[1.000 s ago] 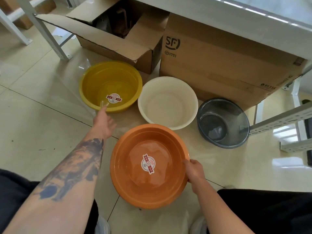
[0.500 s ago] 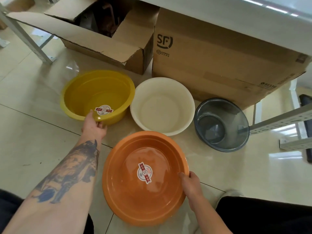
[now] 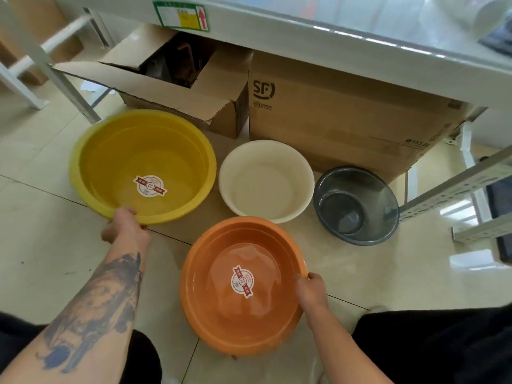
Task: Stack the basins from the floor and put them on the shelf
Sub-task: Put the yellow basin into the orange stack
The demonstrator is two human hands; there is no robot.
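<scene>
Several basins are on the tiled floor. My left hand (image 3: 125, 226) grips the near rim of the yellow basin (image 3: 116, 162), which is lifted and tilted toward me. My right hand (image 3: 310, 291) holds the right rim of the orange basin (image 3: 221, 314), closest to me. Both carry a round sticker inside. A cream basin (image 3: 266, 181) rests behind the orange one, and a dark grey translucent basin (image 3: 357, 203) lies to its right. The white shelf (image 3: 346, 48) runs across the top.
Two cardboard boxes stand under the shelf: an open one (image 3: 177, 98) behind the yellow basin and a closed SF box (image 3: 346, 120) behind the cream basin. White metal rack legs (image 3: 63, 79) stand at left and a perforated rail (image 3: 454, 187) at right.
My left hand reached the yellow basin, closed on its near rim and lifted it up toward me. My right hand kept its hold on the orange basin.
</scene>
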